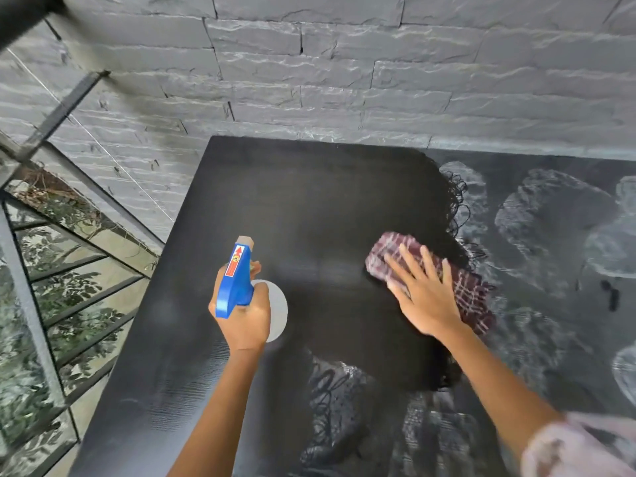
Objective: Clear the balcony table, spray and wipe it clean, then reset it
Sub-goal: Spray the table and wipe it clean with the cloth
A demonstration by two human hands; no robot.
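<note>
The black balcony table (275,201) fills the middle of the head view; its left part is dark and wet, its right part carries dusty grey blotches. My left hand (246,316) grips a spray bottle (235,280) with a blue trigger head and a white body, held above the table's left half, nozzle pointing away from me. My right hand (423,294) presses flat, fingers spread, on a maroon and white checked cloth (471,294) lying on the table at the edge of the wet area.
A grey stone-brick wall (344,80) runs along the table's far edge. A metal and glass railing (51,270) stands at the left, with leafy plants below it. A small dark mark (611,294) lies on the table's right part.
</note>
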